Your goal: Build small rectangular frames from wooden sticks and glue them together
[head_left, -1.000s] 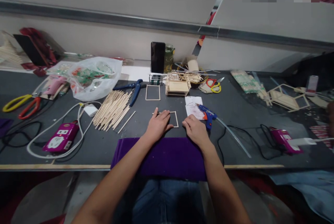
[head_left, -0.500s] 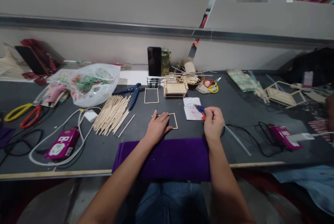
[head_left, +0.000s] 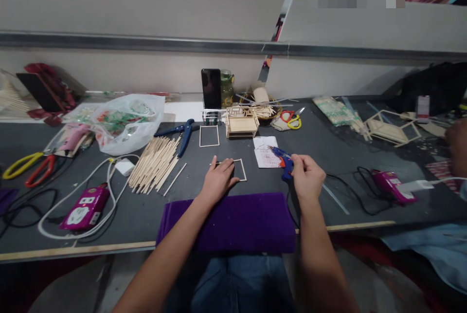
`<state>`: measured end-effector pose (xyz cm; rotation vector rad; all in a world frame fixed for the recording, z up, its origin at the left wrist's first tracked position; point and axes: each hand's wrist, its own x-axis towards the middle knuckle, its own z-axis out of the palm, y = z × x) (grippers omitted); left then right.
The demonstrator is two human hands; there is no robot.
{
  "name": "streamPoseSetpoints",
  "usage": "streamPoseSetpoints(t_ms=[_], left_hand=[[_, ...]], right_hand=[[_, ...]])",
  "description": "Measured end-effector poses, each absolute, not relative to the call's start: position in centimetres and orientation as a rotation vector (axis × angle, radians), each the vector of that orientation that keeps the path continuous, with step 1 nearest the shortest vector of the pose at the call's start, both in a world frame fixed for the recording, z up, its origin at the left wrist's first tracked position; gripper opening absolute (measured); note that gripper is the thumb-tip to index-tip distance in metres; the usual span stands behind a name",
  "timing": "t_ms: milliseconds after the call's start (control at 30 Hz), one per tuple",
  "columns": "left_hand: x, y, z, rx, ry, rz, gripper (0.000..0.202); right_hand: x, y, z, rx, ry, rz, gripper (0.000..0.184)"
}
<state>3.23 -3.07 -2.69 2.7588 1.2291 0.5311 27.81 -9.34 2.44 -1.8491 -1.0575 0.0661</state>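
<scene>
My left hand [head_left: 218,179] lies flat with fingers stretched over a small frame of thin wooden sticks [head_left: 243,171], pressing on it and hiding its left part. My right hand [head_left: 308,176] is closed, its curled fingertips at the rear end of a blue glue gun [head_left: 279,153] with an orange trigger. What those fingers pinch, if anything, is hidden. The gun's tip rests over a printed white paper [head_left: 260,159]. A second stick frame [head_left: 209,145] lies farther back, beside a small wooden stick-built piece [head_left: 241,127]. Loose sticks [head_left: 155,164] form a pile on the left.
A folded purple cloth [head_left: 226,220] lies at the table's front edge. Blue cutters [head_left: 186,138], a plastic bag [head_left: 127,123], scissors [head_left: 292,120] and a phone [head_left: 211,89] stand around. Magenta power boxes [head_left: 85,206] [head_left: 392,187] flank me. A co-worker's hand [head_left: 457,145] is at far right.
My right hand has shifted right along the glue gun, baring its body and handle; the gun stays in place. My left hand holds its position on the frame. The view has turned slightly.
</scene>
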Motion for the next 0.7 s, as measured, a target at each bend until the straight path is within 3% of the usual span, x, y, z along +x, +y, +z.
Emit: streamPoseSetpoints(t_ms=[300,700], left_hand=[[3.2,-3.2,-2.5,2.749,1.223,0.534,0.035],[2.9,-3.2,-2.0,2.683,1.176,0.619,0.034]], right_hand=[[24.4,-9.7,0.0,-1.701,-1.421,0.118,0.023],[23.1,-9.6,-1.7,-1.658,-1.492,0.095,0.023]])
